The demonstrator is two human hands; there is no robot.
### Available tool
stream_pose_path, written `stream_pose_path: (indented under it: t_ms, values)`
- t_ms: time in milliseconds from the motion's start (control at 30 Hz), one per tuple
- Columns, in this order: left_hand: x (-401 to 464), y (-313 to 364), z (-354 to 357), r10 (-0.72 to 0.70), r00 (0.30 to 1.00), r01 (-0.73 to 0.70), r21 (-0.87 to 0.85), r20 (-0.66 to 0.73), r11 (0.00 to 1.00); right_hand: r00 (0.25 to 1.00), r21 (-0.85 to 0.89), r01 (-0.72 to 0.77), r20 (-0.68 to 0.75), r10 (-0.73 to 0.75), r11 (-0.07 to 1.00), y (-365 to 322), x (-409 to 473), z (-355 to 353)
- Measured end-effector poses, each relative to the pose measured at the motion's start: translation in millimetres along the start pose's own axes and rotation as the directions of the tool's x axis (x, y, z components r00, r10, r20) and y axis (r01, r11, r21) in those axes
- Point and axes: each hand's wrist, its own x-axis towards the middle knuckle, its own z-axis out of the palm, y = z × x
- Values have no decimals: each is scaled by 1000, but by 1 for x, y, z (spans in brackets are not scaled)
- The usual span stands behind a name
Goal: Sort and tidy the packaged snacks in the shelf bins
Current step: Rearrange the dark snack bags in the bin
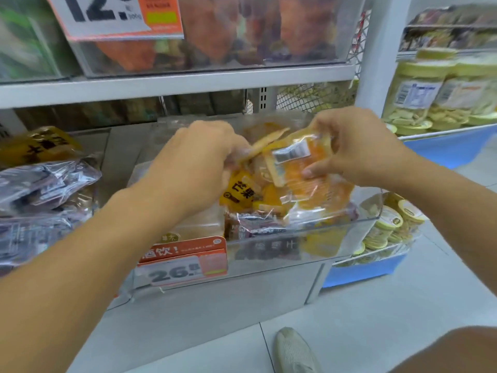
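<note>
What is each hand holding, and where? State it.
Right hand pinches an orange snack packet by its right edge. Left hand grips packets' left ends; exact hold unclear.

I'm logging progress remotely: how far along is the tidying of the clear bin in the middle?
Nothing looks finished yet. In hand: the right hand pinches an orange packet with a white label above the clear plastic bin, while the left hand grips another yellow packet. Left: yellow and dark purple packets lie jumbled inside.
</note>
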Motion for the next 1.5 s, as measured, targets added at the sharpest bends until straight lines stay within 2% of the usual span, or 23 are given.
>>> stream_pose_path:
  t_ms: [100,167,233,300,367,433,467,533,600,700,733,800,900,967,1000,1067,1133,1200,1267,1300,1367,1433,1500]
  values:
    - [-1,3,-4,-28,997,31,46,-70,998,985,-159,-64,-168,37,985,15,-3,-9]
    - [-3,3,-5,-91,994,93,31,-65,995,986,-282,-103,-156,60,954,17,-4,-5]
    - [-3,2,-5,-153,987,156,68,-47,985,989,-392,15,-128,-71,920,10,-6,4]
    - [-3,2,-4,-184,983,185,96,-21,978,938,-435,253,-109,-329,864,-8,-6,10]
    - [-3,0,-4,-187,982,185,92,14,979,907,-197,421,91,-412,885,-35,-7,17]
    - [-2,-4,-5,-189,981,187,37,47,982,846,-1,384,401,-351,923,-53,-7,36]
    - [-2,-7,-5,-197,978,198,-7,68,980,786,3,380,527,-324,925,-56,-5,48]
    - [-3,-12,-4,-204,973,213,-84,107,973,688,13,353,674,-269,936,-54,3,69]
    - [-3,-17,-4,-206,965,224,-106,163,969,638,-44,313,750,-176,949,-55,13,78]
    - [-5,-19,-3,-197,952,225,-96,236,970,583,-205,365,811,-51,908,-72,20,83]
    - [-5,-18,-2,-193,952,220,-93,240,971,588,-211,363,807,-48,908,-74,21,84]
    - [-6,-18,-2,-185,950,218,-111,252,969,650,-165,342,753,-106,925,-71,20,79]
    - [-6,-19,-3,-169,943,212,-126,287,969,799,-51,267,571,-191,962,-53,12,47]
    - [-7,-19,-6,-147,950,193,-147,277,970,879,174,114,441,-181,978,-41,1,15]
    - [-7,-19,-8,-144,957,192,-179,250,965,904,332,20,398,-159,943,-35,-6,1]
    - [-6,-16,-14,-162,973,204,-286,161,936,930,590,-133,352,-105,797,-30,-16,-16]
    - [-6,-9,-22,-197,976,219,-406,96,887,942,718,-245,336,-16,652,-33,-20,-22]
    - [-9,-1,-29,-261,962,262,-536,79,802,927,820,-350,372,43,453,-45,-17,-23]
    - [-13,6,-39,-343,931,336,-669,127,663,881,847,-465,473,35,257,-65,-13,-20]
    - [-17,6,-44,-375,910,377,-726,175,575,853,834,-509,522,-5,216,-77,-11,-15]
    - [-27,4,-55,-414,864,453,-800,286,394,835,811,-505,546,-70,296,-100,-3,2]
    - [-42,-9,-68,-472,816,485,-839,334,244,870,814,-436,491,-53,382,-127,7,19]
    - [-53,-23,-78,-535,770,491,-859,349,147,903,819,-385,430,-9,426,-154,15,29]
